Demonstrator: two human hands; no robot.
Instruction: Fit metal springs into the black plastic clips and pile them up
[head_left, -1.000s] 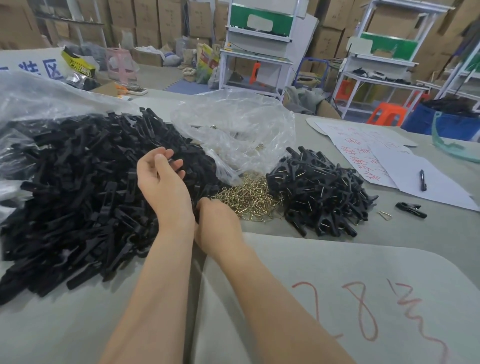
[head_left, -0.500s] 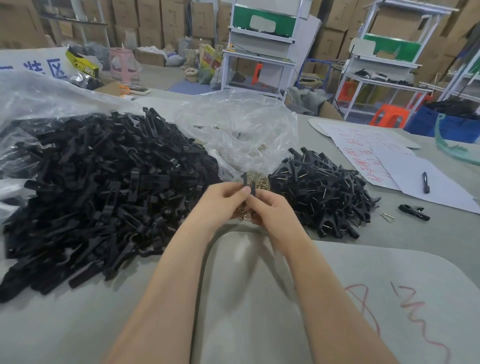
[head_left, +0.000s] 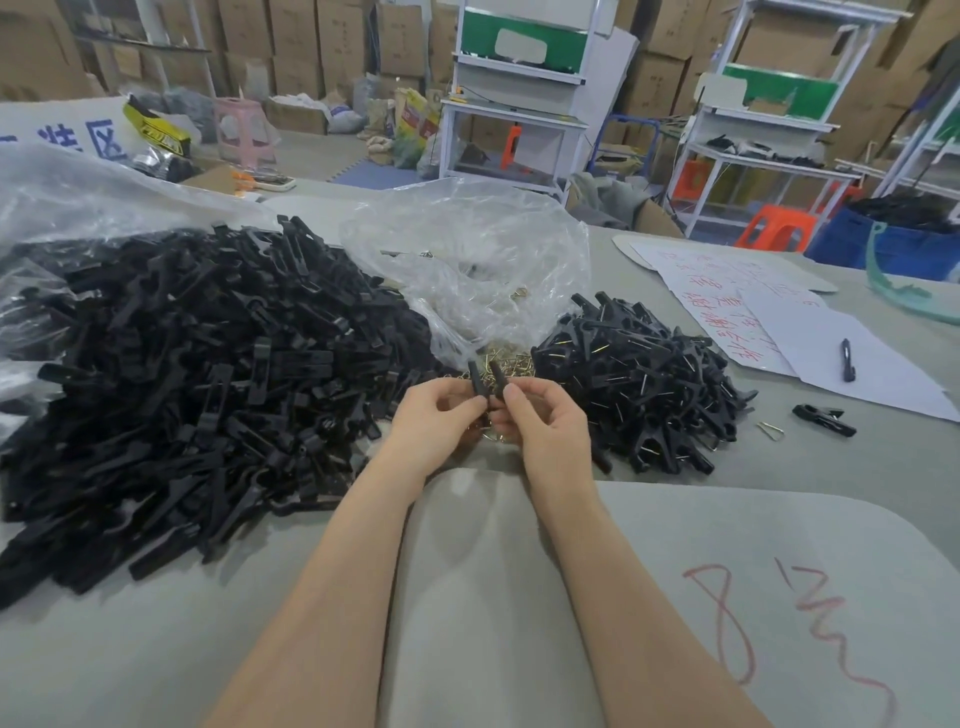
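My left hand (head_left: 434, 418) and my right hand (head_left: 545, 421) meet at the table's middle, each pinching one black clip half (head_left: 487, 380); the two halves stand upright, side by side, tips apart. Just behind them lies a small heap of brass springs (head_left: 511, 361). A big pile of loose black clip halves (head_left: 197, 374) fills the left. A smaller pile of assembled clips with springs (head_left: 639, 384) sits to the right of my hands. Whether a spring is in my fingers is hidden.
A crumpled clear plastic bag (head_left: 467, 265) lies behind the springs. White papers with red writing (head_left: 769, 317) and a black pen (head_left: 848, 359) lie at the right, with one lone clip (head_left: 823, 419) and a loose spring (head_left: 770, 430) near them. A grey mat (head_left: 727, 597) lies in front.
My hands left the big pile, came together at the middle with the clip halves, and now hold the halves higher and spread apart.
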